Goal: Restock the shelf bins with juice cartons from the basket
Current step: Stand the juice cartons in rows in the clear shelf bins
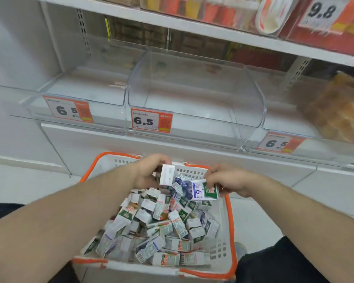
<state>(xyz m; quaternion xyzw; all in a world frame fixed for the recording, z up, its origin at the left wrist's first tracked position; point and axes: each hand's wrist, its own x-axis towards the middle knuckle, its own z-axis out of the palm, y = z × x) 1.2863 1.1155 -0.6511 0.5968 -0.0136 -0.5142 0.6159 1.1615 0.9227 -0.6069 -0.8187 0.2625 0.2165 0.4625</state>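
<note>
Head view: white basket [223,217] with orange rim sat on the floor between the person's knees, packed with a loose pile of juice cartons [157,227], lying every which way. Both forearms reached in over the far end of the basket.

Left hand [149,170] had fingers curled round a white carton [167,174], held upright above the pile, plain side toward the camera. Right hand [227,178] pinched a blueberry-print carton [200,189] by its right end, carton lying roughly flat, label up, just above the heap. The two held cartons were near each other, not clearly touching.

Beyond the basket, the low shelf carried three clear plastic bins side by side. Left bin [78,92] and middle bin [192,88] showed bare white floor, no cartons inside. Right bin [294,123] held an orange-patterned pack [339,111] at its far right. Each bin front carried an orange price tag [151,121] reading 6.5.

Upper shelf: red and yellow goods behind a clear front, blurred, plus a 9.8 sign [321,13] at far right.
</note>
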